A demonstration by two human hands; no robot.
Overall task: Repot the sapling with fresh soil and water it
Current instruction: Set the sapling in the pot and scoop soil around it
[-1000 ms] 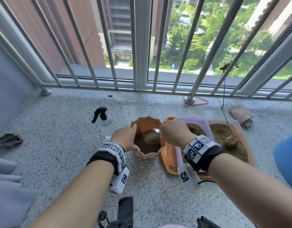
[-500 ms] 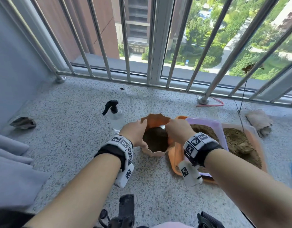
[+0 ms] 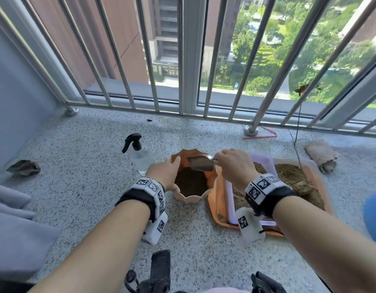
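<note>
A scalloped orange pot [image 3: 189, 197] sits on the balcony floor, partly filled with dark soil [image 3: 190, 183]. My left hand [image 3: 164, 173] grips the pot's left rim. My right hand [image 3: 233, 166] holds a small metal trowel [image 3: 200, 163] whose blade hangs over the pot. To the right, an orange tray [image 3: 217, 206] carries a purple tray [image 3: 265, 159] and a heap of brown soil [image 3: 292, 178]. A thin bare sapling [image 3: 298, 144] stands in that heap with its root clump [image 3: 303, 185]. A clear spray bottle [image 3: 140, 155] with a black nozzle stands left of the pot.
Metal railing bars [image 3: 256, 121] close off the far edge of the speckled floor. A crumpled cloth [image 3: 321, 155] lies at the far right, a dark scrap [image 3: 23, 168] at the left, grey fabric [image 3: 15, 225] at the near left. A red cord [image 3: 265, 135] lies by a railing post.
The trowel's blade, hidden half a second ago, now shows above the pot with my right hand raised slightly. My left hand stays on the pot's rim. The camera has shifted.
</note>
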